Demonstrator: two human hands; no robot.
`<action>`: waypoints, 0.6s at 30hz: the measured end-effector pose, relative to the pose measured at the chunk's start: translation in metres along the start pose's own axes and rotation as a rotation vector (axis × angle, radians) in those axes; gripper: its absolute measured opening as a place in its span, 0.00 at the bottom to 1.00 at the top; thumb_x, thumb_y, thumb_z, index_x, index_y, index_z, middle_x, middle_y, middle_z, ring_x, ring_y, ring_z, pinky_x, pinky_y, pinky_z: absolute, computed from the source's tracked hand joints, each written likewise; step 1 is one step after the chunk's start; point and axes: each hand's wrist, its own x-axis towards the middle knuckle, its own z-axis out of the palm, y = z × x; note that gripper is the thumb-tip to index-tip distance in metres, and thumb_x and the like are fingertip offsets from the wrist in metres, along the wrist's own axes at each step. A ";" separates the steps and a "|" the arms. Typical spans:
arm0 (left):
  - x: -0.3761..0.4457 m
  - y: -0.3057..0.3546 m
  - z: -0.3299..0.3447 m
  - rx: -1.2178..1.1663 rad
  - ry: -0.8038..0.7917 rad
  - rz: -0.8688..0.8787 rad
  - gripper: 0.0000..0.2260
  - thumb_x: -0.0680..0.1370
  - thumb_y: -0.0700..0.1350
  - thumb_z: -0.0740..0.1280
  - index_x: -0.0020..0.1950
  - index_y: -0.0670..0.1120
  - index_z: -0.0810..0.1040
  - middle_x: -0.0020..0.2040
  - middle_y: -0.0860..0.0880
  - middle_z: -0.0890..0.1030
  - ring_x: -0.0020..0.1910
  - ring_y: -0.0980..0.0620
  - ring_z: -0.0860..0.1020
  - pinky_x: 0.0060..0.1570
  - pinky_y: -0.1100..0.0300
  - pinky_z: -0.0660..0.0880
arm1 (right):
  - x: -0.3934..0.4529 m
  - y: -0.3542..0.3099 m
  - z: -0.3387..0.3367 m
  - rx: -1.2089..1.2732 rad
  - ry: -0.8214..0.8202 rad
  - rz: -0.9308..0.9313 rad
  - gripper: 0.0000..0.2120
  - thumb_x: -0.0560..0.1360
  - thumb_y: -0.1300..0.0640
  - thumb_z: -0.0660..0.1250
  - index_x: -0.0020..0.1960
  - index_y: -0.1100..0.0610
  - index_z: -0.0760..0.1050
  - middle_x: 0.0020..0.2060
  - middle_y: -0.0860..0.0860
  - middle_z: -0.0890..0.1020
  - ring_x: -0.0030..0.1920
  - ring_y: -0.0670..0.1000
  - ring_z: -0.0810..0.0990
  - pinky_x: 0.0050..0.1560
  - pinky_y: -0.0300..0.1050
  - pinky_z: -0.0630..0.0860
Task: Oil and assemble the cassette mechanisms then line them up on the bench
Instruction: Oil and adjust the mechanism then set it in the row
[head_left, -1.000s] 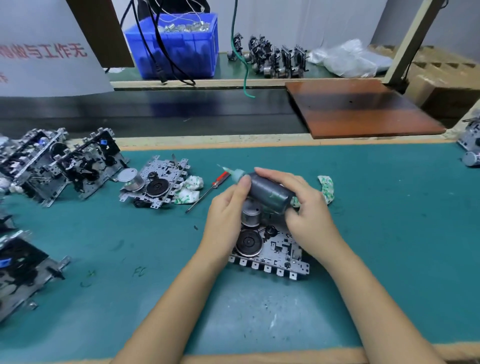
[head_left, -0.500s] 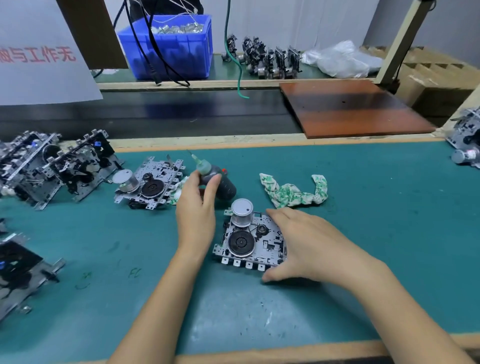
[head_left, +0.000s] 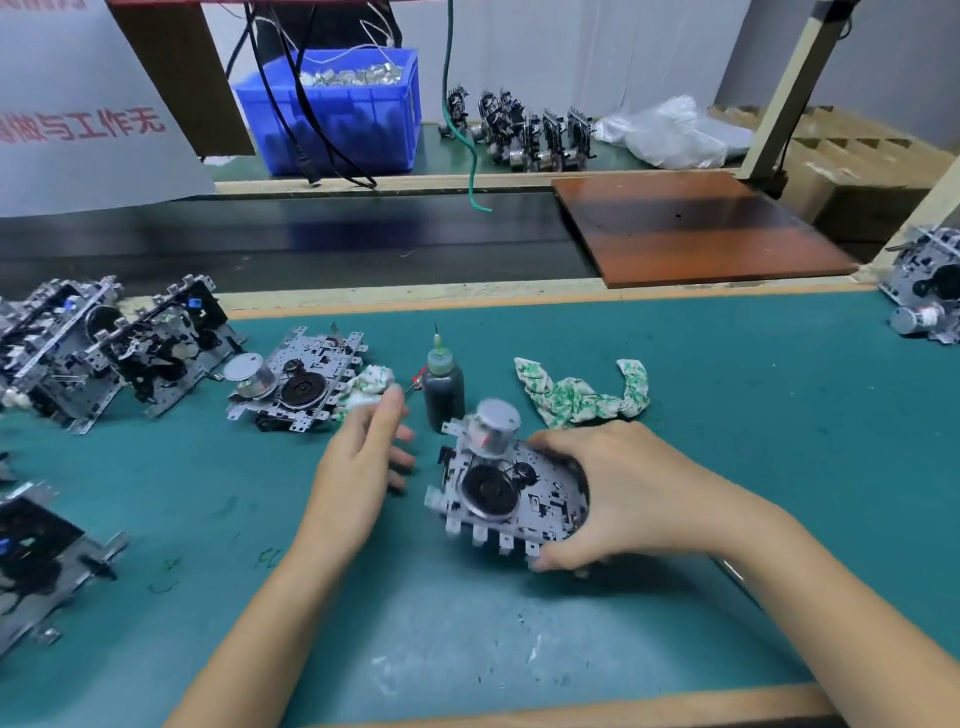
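A: Hands first; what has each got?

B: The right hand (head_left: 639, 493) has its grip curled round the right edge of a cassette mechanism (head_left: 506, 493), thumb at the near corner, fingers over the far edge; the plate is tilted, its left side up off the green surface (head_left: 727, 415); a silver motor can and a black flywheel show on its face, somewhat blurred.

A: And the left?

B: The left hand (head_left: 363, 467) holds nothing; its fingers are loosely spread and blurred, just left of the held mechanism and apart from it.

A: Where is the oil?

B: The oil bottle (head_left: 442, 387) stands upright on the surface, needle tip pointing up, just behind the held mechanism and between the two hands; no hand touches it; a red-handled tool (head_left: 418, 382) peeps out at its left.

A: What else lies about?

B: A second open mechanism (head_left: 296, 384) lies flat to the left of the bottle, a crumpled rag (head_left: 369, 387) touching its right edge; a longer green-printed cloth (head_left: 582, 397) lies right of the bottle; further left, two assembled mechanisms (head_left: 104, 348) sit side by side; another sits at the near left edge (head_left: 36, 556); one more at the far right (head_left: 924, 286); at the back, a blue bin (head_left: 337, 119) and an upright row of mechanisms (head_left: 524, 130).
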 end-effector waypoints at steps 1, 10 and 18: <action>-0.004 0.001 -0.003 -0.073 -0.146 -0.079 0.30 0.67 0.72 0.59 0.46 0.47 0.82 0.44 0.47 0.81 0.35 0.57 0.79 0.35 0.65 0.77 | -0.003 0.001 0.000 0.270 -0.038 0.024 0.28 0.57 0.39 0.76 0.54 0.48 0.76 0.46 0.42 0.83 0.47 0.43 0.81 0.50 0.38 0.75; -0.030 0.000 0.023 -0.947 -0.895 -0.527 0.48 0.70 0.75 0.53 0.74 0.37 0.62 0.64 0.43 0.75 0.73 0.42 0.62 0.71 0.42 0.56 | -0.010 -0.033 0.050 1.586 -0.385 -0.096 0.32 0.61 0.38 0.76 0.56 0.58 0.79 0.54 0.48 0.79 0.60 0.50 0.77 0.61 0.51 0.74; -0.046 -0.011 0.006 -0.934 -0.851 -0.620 0.36 0.77 0.68 0.53 0.71 0.39 0.68 0.71 0.37 0.68 0.70 0.35 0.67 0.70 0.40 0.61 | -0.046 0.014 0.024 0.136 0.527 0.369 0.09 0.69 0.39 0.68 0.40 0.45 0.77 0.37 0.41 0.79 0.36 0.45 0.78 0.36 0.41 0.68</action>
